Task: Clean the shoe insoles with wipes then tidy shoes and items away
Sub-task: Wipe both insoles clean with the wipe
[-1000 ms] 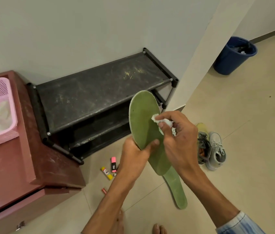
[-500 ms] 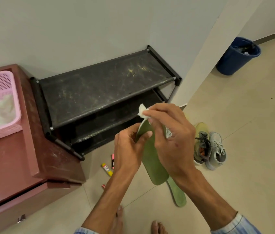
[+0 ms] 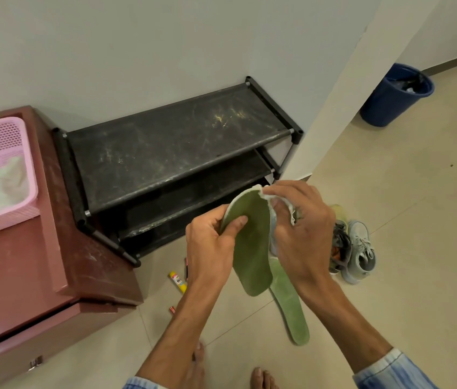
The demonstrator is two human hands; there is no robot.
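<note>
Insole (image 3: 252, 248) was held above floor (image 3: 407, 209) | left hand (image 3: 210, 248) gripped its edge | right hand (image 3: 303, 234) pinched wipe (image 3: 264, 192) at toe end | I saw second insole (image 3: 292, 313) lying by shoes (image 3: 359, 248)

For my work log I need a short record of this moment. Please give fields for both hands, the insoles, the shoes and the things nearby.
left hand: grips green insole, thumb on its face
right hand: pinches white wipe on that insole's top edge
second insole: lies on the floor
shoes: pair on the floor, right of the hands
shoe rack: black, against the wall
bin: blue, far right
basket: pink, on red cabinet
</note>
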